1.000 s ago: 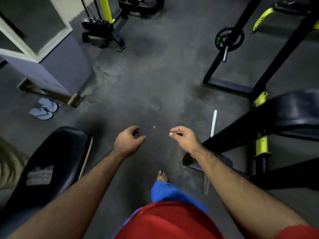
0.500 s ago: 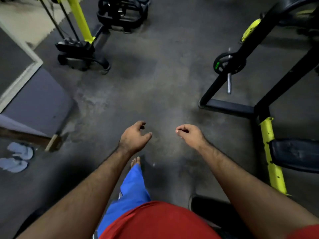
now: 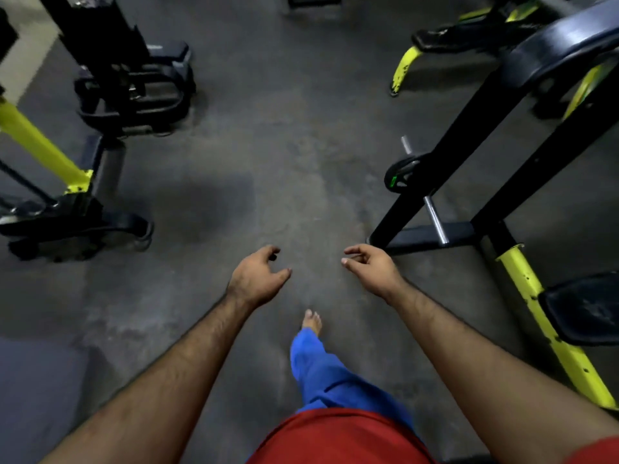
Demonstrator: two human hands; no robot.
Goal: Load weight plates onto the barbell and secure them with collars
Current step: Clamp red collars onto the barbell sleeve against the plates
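Fingers (image 3: 271, 254) of the left hand (image 3: 256, 279) hang loosely curled with the thumb apart, and those of the right hand (image 3: 371, 267) curl in the same slack way; neither hand holds anything, which suits a person walking rather than lifting. What the task needs lies to the right: a small black weight plate (image 3: 400, 174) sits on a steel peg (image 3: 435, 221) that juts from the black rack (image 3: 475, 122), partly hidden behind the rack's slanted post, well apart from both hands. It is presumably stored there so that it stays off the floor and slides off easily. I judge that loading has not begun (no barbell and no collar can be told with certainty in this view). A green mark (image 3: 394, 181) shows on the plate's rim, but it is too small to read; no other writing or brand is legible anywhere. Outward from there, a yellow post (image 3: 549, 329) stands at the rack's near corner beside a dark pad (image 3: 586, 309). One bare foot (image 3: 312, 321) steps forward on the grey floor (image 3: 284, 145) below a blue trouser leg (image 3: 321, 370). Across the floor on the left stands another machine (image 3: 127, 78) with a yellow strut (image 3: 40, 145), blurred.
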